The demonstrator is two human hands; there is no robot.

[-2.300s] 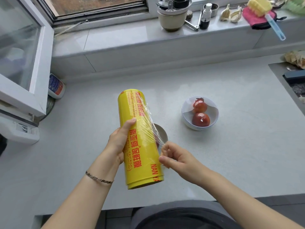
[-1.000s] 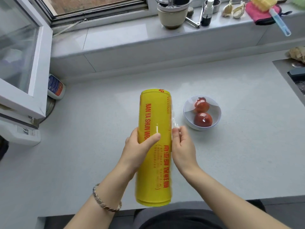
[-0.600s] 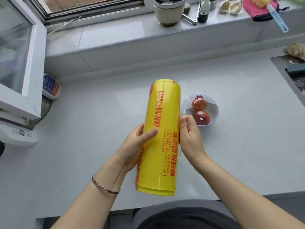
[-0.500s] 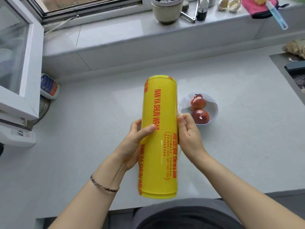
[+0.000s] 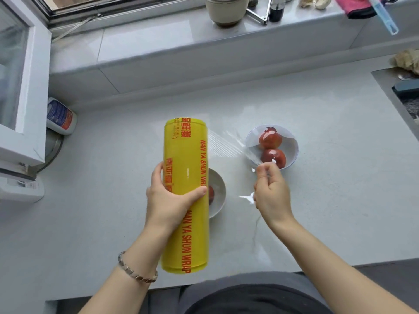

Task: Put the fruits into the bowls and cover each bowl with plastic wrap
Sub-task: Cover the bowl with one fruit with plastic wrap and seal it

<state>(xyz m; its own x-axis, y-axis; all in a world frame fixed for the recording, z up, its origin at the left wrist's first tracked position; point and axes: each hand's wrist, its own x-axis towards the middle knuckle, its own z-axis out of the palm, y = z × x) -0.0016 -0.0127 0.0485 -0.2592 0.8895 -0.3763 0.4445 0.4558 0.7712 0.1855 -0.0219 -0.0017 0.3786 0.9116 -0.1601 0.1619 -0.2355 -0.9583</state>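
Note:
My left hand point(image 5: 170, 200) grips a big yellow roll of plastic wrap point(image 5: 186, 177), held lengthwise above the counter. My right hand point(image 5: 271, 192) pinches the free edge of the clear film point(image 5: 226, 146), which stretches from the roll toward the right. A white bowl point(image 5: 292, 150) with two red fruits point(image 5: 271, 139) stands just beyond my right hand, partly under the film. A second white bowl point(image 5: 218, 191) lies mostly hidden behind the roll, with a sliver of red fruit point(image 5: 211, 193) showing.
The grey counter point(image 5: 340, 177) runs to a raised sill with a ceramic pot point(image 5: 226, 10) and a small bottle point(image 5: 276, 12). An open window frame point(image 5: 34, 87) juts in at the left above a lying container point(image 5: 60, 116). A sink edge point(image 5: 394, 91) sits at right.
My right hand has pulled away from the roll to the right, drawing out a sheet of film. The roll has shifted left, uncovering part of the nearer bowl.

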